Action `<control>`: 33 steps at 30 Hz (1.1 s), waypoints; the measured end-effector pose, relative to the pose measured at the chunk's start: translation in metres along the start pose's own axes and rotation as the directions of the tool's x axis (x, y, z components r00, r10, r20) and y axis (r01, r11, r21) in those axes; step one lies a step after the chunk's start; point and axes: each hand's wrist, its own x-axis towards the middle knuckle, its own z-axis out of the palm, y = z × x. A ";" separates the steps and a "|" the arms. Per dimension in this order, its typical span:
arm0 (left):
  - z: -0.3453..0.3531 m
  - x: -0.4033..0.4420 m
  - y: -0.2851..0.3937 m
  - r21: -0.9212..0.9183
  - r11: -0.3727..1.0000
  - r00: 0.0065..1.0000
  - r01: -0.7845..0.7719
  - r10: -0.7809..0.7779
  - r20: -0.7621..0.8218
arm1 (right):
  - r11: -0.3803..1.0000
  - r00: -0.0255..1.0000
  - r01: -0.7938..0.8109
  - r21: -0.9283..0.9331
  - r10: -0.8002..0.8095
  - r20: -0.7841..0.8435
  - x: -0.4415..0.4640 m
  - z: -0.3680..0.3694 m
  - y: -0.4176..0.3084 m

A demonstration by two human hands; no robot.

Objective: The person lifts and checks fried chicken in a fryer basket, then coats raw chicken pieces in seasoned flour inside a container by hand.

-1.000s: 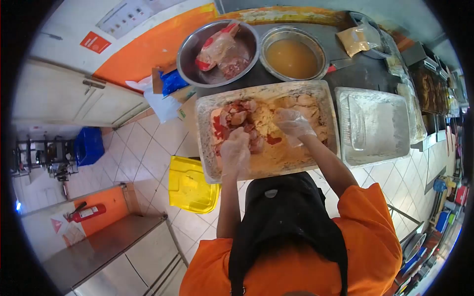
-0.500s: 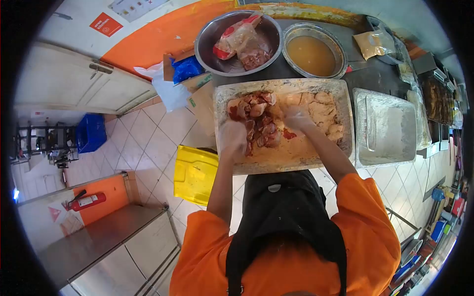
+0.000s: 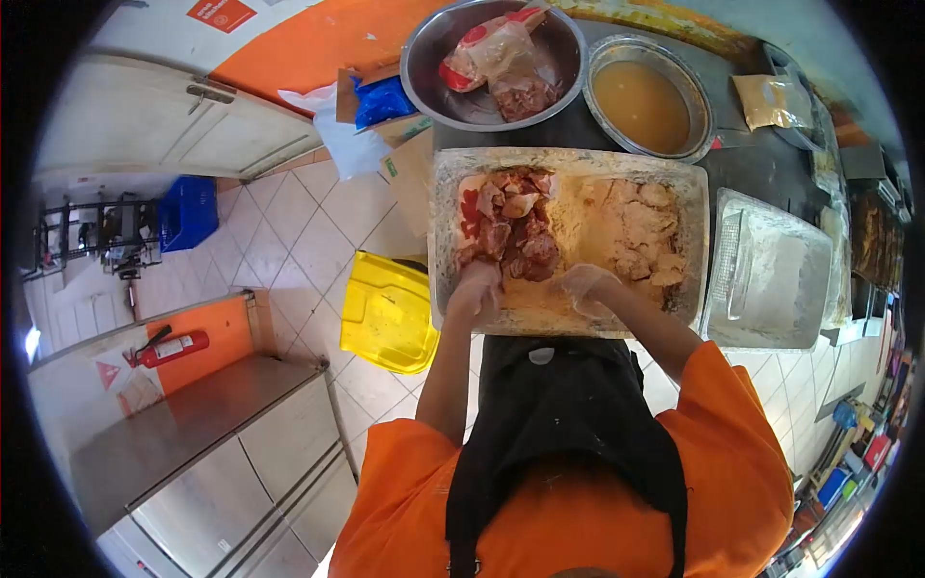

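Note:
A large tub [image 3: 568, 157] in front of me holds pale flour, a pile of raw meat pieces [image 3: 511, 226] on the left and flour-coated pieces [image 3: 641, 226] on the right. My left hand [image 3: 478, 292], in a clear glove, is at the near edge of the raw pile; its fingertips are not clearly visible. My right hand [image 3: 590, 289], also gloved, rests low at the near side of the tub over flour, fingers loosely bent and apart, with nothing visible in them. Reddish liquid shows beside the raw pieces.
Behind the tub stand a steel bowl [image 3: 416, 91] with bagged meat [image 3: 496, 63] and a basin of cloudy brownish liquid [image 3: 641, 108]. A floury tray with a wire basket [image 3: 780, 275] is on the right. A yellow lid-like item [image 3: 388, 313] lies lower left.
Both hands have moved toward the near side of the tub. The right hand has left the middle beside the raw pile. Red liquid shows more at the pile's left. The whole view has shifted slightly.

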 end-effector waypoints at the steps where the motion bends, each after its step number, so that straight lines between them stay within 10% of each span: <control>1: 0.003 0.011 -0.014 -0.100 0.992 0.995 -0.075 0.081 0.054 | 0.975 1.000 -0.022 0.222 0.020 0.011 0.012 0.008 0.012; 3: 0.005 0.037 -0.056 -0.306 0.932 0.958 -0.194 0.247 0.144 | 0.837 1.000 -0.025 0.546 0.024 0.009 0.060 0.058 0.059; 9: 0.040 -0.039 0.040 0.431 0.898 0.996 0.088 -0.087 -0.022 | 0.442 0.987 0.055 0.895 0.113 -0.116 0.050 0.070 0.043; 13: 0.049 -0.049 0.076 0.604 0.775 0.915 -0.186 0.360 -0.181 | 0.065 0.967 0.063 0.996 0.241 -0.078 -0.011 -0.016 -0.030; 16: 0.036 -0.043 0.098 0.764 0.579 0.723 -0.284 0.653 -0.226 | 0.459 0.921 0.199 0.866 0.215 -0.326 -0.018 -0.049 -0.022; 18: 0.018 -0.022 0.094 0.955 0.270 0.599 -0.123 0.787 -0.145 | 0.867 0.746 0.331 0.372 0.001 -0.666 -0.017 -0.059 -0.011; 22: -0.006 0.054 0.054 0.425 0.905 0.892 0.003 0.190 -0.411 | 0.879 0.734 -0.058 0.473 0.359 -0.577 0.029 -0.077 0.050; 24: 0.016 0.047 0.086 -0.036 0.984 0.916 0.174 -0.175 -0.360 | 0.920 0.809 -0.367 -0.139 0.242 -0.536 0.060 -0.080 0.071; 26: 0.030 0.051 0.090 0.375 0.924 0.914 0.081 0.081 -0.397 | 0.976 0.818 -0.212 0.047 0.204 -0.538 0.090 -0.082 0.066; 27: 0.035 0.055 0.087 0.408 0.912 0.913 0.041 0.132 -0.386 | 0.929 0.819 -0.020 0.371 0.228 -0.527 0.094 -0.080 0.062; 28: 0.040 0.059 0.083 0.441 0.898 0.909 0.003 0.182 -0.375 | 0.385 0.884 0.219 0.897 0.312 -0.349 0.091 -0.081 0.050; 30: 0.046 0.065 0.077 0.299 0.952 0.921 -0.067 0.174 -0.349 | -0.229 0.934 0.263 0.937 0.304 -0.187 0.073 -0.085 0.031; 33: 0.060 0.001 0.129 0.564 0.817 0.957 -0.119 0.246 -0.154 | 0.429 0.902 0.140 0.893 0.317 -0.293 0.022 -0.092 0.008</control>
